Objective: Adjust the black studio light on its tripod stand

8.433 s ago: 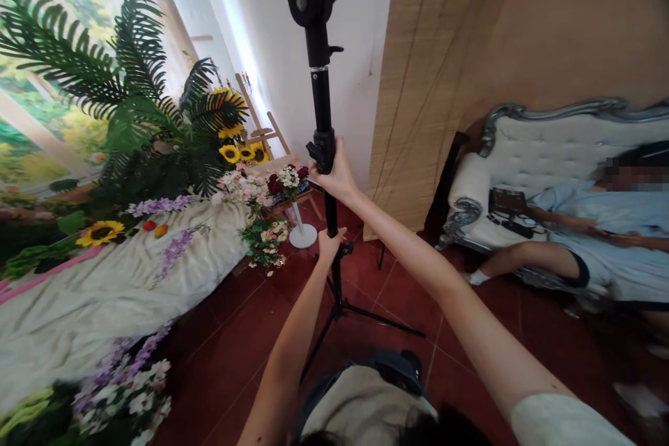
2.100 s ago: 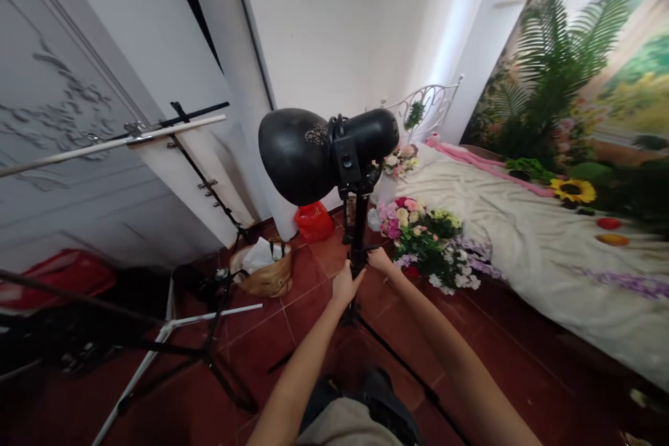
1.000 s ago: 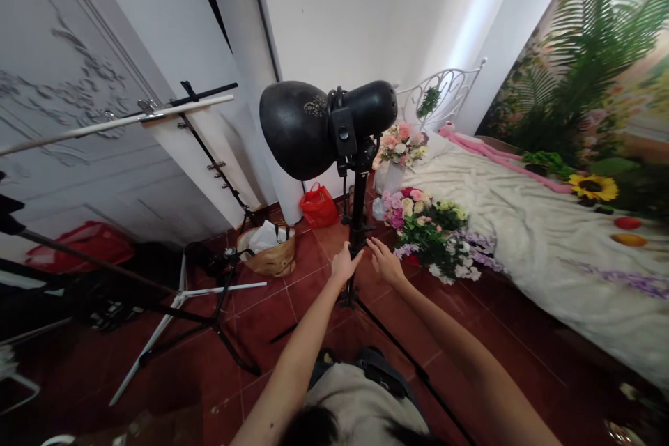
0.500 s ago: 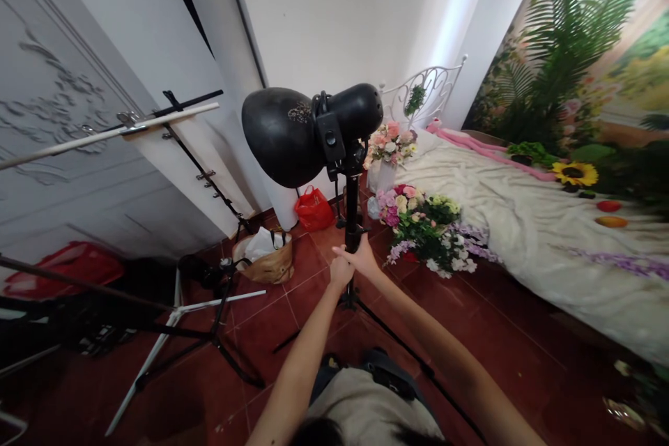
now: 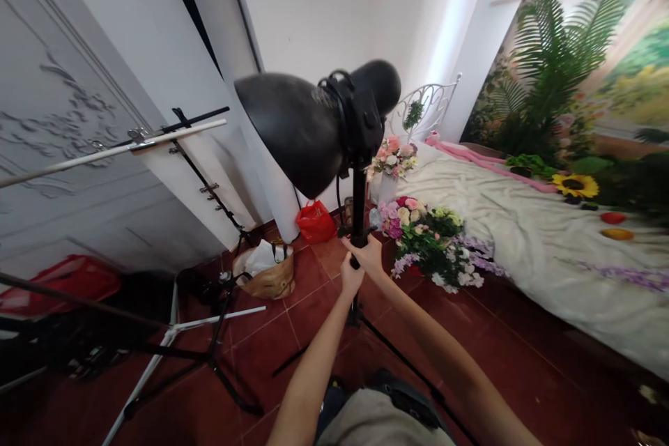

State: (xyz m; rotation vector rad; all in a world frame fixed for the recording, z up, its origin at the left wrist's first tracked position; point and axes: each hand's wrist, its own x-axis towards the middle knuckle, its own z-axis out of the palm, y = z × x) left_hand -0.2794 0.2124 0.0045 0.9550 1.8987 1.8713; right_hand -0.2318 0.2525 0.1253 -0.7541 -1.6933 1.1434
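A black studio lamp (image 5: 300,129) with a wide shade tops a black stand (image 5: 359,205) in front of me. My right hand (image 5: 370,255) is wrapped round the stand's pole below the lamp. Just beneath it, my left hand (image 5: 352,274) closes on the same pole. The shade opens toward the lower left, and a dark cable hangs beside the pole. The stand's legs spread over the red tiled floor near my feet.
Other light stands and a white pole (image 5: 178,134) occupy the left, with a straw bag (image 5: 272,279) and a red bag (image 5: 316,221) behind. Artificial flowers (image 5: 433,237) lie beside a bed (image 5: 527,230) on the right.
The lamp has swung, its shade now tilted further down and its back end raised. Both hands have stayed on the pole, appearing slightly further right in view.
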